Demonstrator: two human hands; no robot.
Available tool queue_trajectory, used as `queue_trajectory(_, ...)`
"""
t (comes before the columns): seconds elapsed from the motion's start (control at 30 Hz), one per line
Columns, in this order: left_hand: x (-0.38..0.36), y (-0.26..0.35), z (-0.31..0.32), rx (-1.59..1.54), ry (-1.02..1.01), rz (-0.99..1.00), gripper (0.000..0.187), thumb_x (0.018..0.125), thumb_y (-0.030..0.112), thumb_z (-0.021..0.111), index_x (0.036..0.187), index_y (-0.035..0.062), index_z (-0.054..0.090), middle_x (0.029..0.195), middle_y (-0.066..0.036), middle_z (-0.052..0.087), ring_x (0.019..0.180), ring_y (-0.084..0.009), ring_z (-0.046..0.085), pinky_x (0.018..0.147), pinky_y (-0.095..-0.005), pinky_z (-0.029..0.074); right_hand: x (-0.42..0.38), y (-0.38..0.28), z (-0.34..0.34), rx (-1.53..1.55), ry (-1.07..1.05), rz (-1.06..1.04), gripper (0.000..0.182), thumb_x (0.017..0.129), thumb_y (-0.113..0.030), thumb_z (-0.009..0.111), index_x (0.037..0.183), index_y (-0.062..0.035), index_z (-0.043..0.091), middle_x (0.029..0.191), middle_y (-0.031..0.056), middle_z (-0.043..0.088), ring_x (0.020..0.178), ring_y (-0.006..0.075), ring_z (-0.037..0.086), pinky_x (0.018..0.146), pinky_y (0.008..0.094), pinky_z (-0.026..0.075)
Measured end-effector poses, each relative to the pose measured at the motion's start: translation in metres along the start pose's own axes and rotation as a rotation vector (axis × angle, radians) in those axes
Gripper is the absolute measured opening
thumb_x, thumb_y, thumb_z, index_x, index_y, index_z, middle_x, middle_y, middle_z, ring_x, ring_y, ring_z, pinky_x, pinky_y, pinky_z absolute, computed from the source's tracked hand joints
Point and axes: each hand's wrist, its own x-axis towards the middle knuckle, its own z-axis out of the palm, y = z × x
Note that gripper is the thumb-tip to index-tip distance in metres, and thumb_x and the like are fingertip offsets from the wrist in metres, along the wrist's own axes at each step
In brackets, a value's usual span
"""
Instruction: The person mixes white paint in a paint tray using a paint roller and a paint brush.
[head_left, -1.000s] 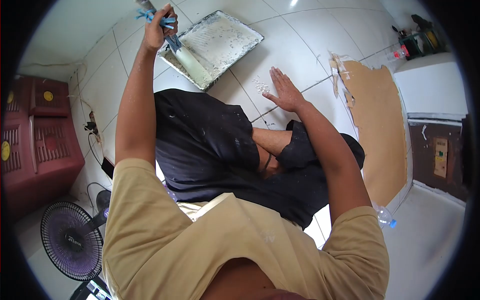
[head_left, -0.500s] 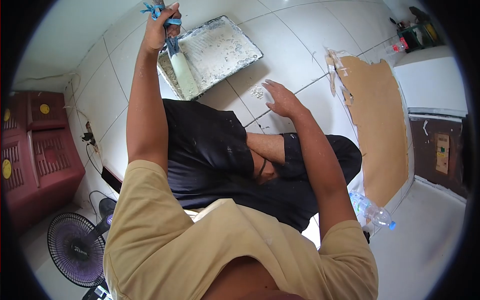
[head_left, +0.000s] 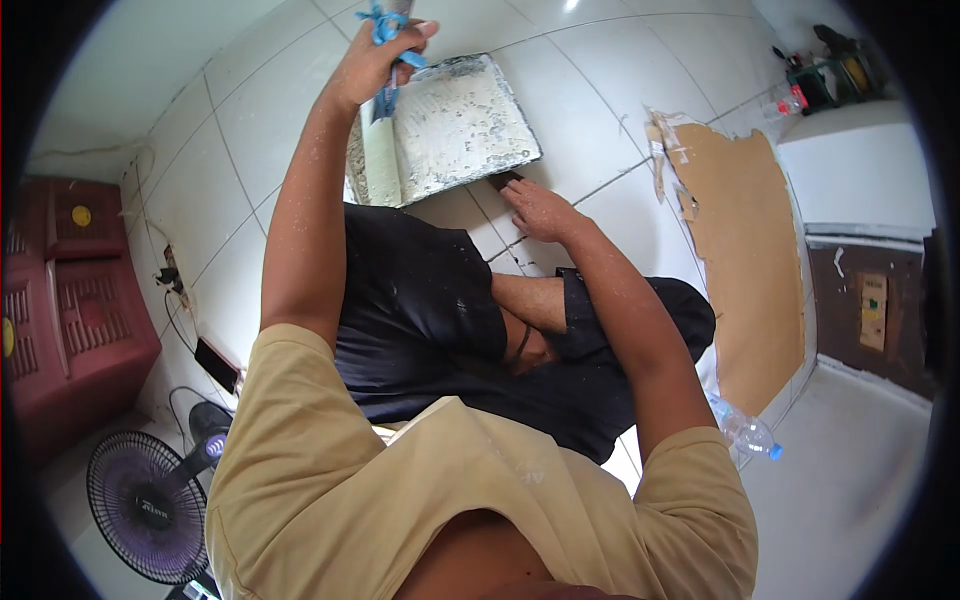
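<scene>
My left hand [head_left: 385, 65] is closed round the handle of a roller with blue ties. The pale green roller [head_left: 382, 160] lies along the left part of a paint-crusted tray [head_left: 465, 125] on the floor. My right hand [head_left: 545, 212] is near the tray's lower right corner, palm down, its fingers partly spread. By its fingertips, a small dark brown patch [head_left: 505, 180] shows at the tray's edge; I cannot make out what it is or whether the hand touches it.
Torn brown cardboard [head_left: 750, 260] lies on the tiles at the right, with a plastic bottle [head_left: 745, 430] below it. A white box [head_left: 860, 170] stands farther right. At the left are a dark red plastic cabinet [head_left: 85, 290] and a fan [head_left: 150, 505].
The tray and roller have shifted right, with my left hand. My right hand has moved slightly left and down, its fingers closer together. White crumbs on the tiles no longer show.
</scene>
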Motion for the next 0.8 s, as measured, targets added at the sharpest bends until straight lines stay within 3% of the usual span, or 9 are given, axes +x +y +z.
queue_trajectory(0.07, -0.003, -0.002, -0.006, 0.009, 0.091, 0.020, 0.037, 0.094, 0.037, 0.071, 0.077, 0.0054, 0.063, 0.056, 0.000, 0.052, 0.048, -0.0102, 0.050, 0.048, -0.0273, 0.038, -0.005, -0.007, -0.006, 0.052, -0.056, 0.037, 0.053, 0.087, -0.011, 0.065, 0.136, 0.0033, 0.052, 0.134, 0.0204, 0.054, 0.126, 0.0368, 0.052, 0.109, 0.0434, 0.044)
queue_trajectory(0.17, -0.011, 0.002, -0.027, -0.019, 0.275, 0.042, 0.035, 0.094, 0.034, 0.071, 0.074, 0.0064, 0.063, 0.057, 0.000, 0.051, 0.047, -0.0111, 0.050, 0.048, -0.0280, 0.038, -0.009, 0.001, 0.012, -0.004, 0.062, -0.007, 0.058, 0.088, -0.010, 0.064, 0.142, 0.0030, 0.048, 0.141, 0.0206, 0.052, 0.133, 0.0362, 0.049, 0.114, 0.0423, 0.042)
queue_trajectory(0.3, -0.027, -0.004, -0.059, -0.354, 0.308, 0.081, 0.040, 0.097, 0.031, 0.067, 0.068, 0.0099, 0.049, 0.056, 0.000, 0.043, 0.046, -0.0119, 0.041, 0.045, -0.0292, 0.033, -0.018, -0.007, 0.016, 0.048, 0.170, 0.015, 0.061, 0.087, -0.009, 0.066, 0.144, 0.0018, 0.048, 0.146, 0.0216, 0.050, 0.138, 0.0366, 0.046, 0.117, 0.0427, 0.039)
queue_trajectory(0.43, -0.046, 0.000, -0.076, -0.542, 0.351, 0.121, 0.037, 0.100, 0.034, 0.059, 0.074, 0.0125, 0.044, 0.060, 0.002, 0.036, 0.048, -0.0111, 0.035, 0.047, -0.0289, 0.030, -0.020, -0.006, 0.006, 0.145, 0.259, 0.149, 0.062, 0.083, -0.008, 0.070, 0.142, -0.0015, 0.052, 0.144, 0.0213, 0.051, 0.135, 0.0383, 0.048, 0.116, 0.0434, 0.040)
queue_trajectory(0.57, -0.054, 0.006, -0.075, -0.437, 0.393, 0.106, 0.038, 0.103, 0.042, 0.051, 0.080, 0.0127, 0.045, 0.056, 0.003, 0.032, 0.046, -0.0096, 0.030, 0.050, -0.0287, 0.030, -0.011, 0.004, 0.018, 0.147, 0.337, 0.200, 0.059, 0.083, -0.007, 0.070, 0.139, -0.0027, 0.055, 0.137, 0.0204, 0.054, 0.128, 0.0395, 0.051, 0.111, 0.0441, 0.044)
queue_trajectory(0.8, -0.040, 0.001, -0.063, -0.425, 0.394, 0.075, 0.035, 0.099, 0.033, 0.062, 0.076, 0.0109, 0.048, 0.063, 0.000, 0.042, 0.052, -0.0114, 0.040, 0.048, -0.0296, 0.031, 0.008, 0.004, 0.019, 0.227, 0.263, 0.184, 0.044, 0.084, -0.006, 0.068, 0.127, -0.0002, 0.062, 0.125, 0.0202, 0.055, 0.121, 0.0388, 0.055, 0.105, 0.0457, 0.047)
